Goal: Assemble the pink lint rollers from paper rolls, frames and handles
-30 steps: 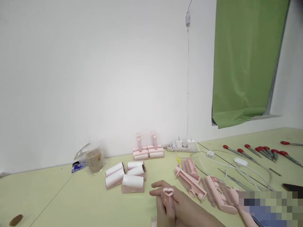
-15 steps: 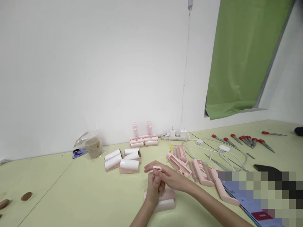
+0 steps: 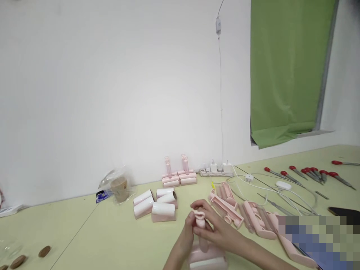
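A pink lint roller [image 3: 207, 258] stands upright on the table in front of me, its handle pointing up and ending in a small loop. My left hand [image 3: 184, 234] grips the upper handle from the left, thumb near the loop. From the other side, my right hand [image 3: 218, 227] curls its fingers round the same handle just below the loop. The white roll at the base is partly cut off by the lower edge. Some fingertips are hidden behind the handle.
White sticky rolls [image 3: 163, 210] lie left of my hands. Upright pink lint rollers [image 3: 184, 176] stand against the wall beside a power strip [image 3: 216, 172]. Pink casings [image 3: 225, 206] lie to the right, with white cables [image 3: 268, 191] and red-ended tools [image 3: 312, 174] beyond. A bagged tape roll [image 3: 119, 187] sits left.
My hands, earlier clasped closely together over the handle, now sit on either side of it, so more of the handle shows. The whole view has shifted slightly.
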The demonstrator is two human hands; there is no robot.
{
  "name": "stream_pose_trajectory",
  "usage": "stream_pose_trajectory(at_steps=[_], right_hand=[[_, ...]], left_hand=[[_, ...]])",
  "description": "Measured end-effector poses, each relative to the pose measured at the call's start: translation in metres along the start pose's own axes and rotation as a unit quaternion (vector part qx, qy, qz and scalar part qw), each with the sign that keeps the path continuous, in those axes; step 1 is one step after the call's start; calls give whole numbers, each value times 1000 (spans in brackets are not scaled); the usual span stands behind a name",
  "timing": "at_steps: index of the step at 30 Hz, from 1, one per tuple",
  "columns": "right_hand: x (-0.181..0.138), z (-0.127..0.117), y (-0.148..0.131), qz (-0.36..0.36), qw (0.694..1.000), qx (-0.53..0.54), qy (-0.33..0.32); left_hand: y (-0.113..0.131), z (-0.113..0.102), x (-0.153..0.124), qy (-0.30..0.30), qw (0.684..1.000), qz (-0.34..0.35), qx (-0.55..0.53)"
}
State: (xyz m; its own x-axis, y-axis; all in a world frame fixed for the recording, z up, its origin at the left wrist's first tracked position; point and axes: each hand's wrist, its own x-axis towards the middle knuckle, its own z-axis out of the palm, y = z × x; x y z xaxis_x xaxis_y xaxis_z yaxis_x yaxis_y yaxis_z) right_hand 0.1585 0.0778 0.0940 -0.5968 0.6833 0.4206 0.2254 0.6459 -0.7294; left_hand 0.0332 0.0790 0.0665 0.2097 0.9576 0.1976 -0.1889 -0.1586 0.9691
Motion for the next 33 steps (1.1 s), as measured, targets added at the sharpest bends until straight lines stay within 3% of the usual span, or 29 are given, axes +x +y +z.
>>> stream_pose_trajectory(at_steps=[2,5,8,11,17,23,25,29,33], right_hand=[[6,-8,-7,-20,996,-86,14],[34,-28,-9,5,986,-159,48],[77,-53,4,42,978,-179,94],[120,-68,29,63,973,-199,103],[160,-58,76,119,964,-201,124],[137,-34,80,90,966,-172,169],[112,-20,72,50,979,-147,132],[63,10,51,-6,998,-68,-5],[46,23,47,26,998,25,-59]], left_hand=[[11,-19,-2,46,991,59,111],[15,-57,-6,182,952,127,213],[0,-99,-12,351,893,127,251],[-26,-129,-15,423,856,92,281],[-57,-141,-11,335,884,54,320],[-55,-147,-8,311,893,23,324],[-53,-147,-10,303,899,16,316],[-46,-131,-21,263,923,11,282],[-29,-107,-26,204,948,0,245]])
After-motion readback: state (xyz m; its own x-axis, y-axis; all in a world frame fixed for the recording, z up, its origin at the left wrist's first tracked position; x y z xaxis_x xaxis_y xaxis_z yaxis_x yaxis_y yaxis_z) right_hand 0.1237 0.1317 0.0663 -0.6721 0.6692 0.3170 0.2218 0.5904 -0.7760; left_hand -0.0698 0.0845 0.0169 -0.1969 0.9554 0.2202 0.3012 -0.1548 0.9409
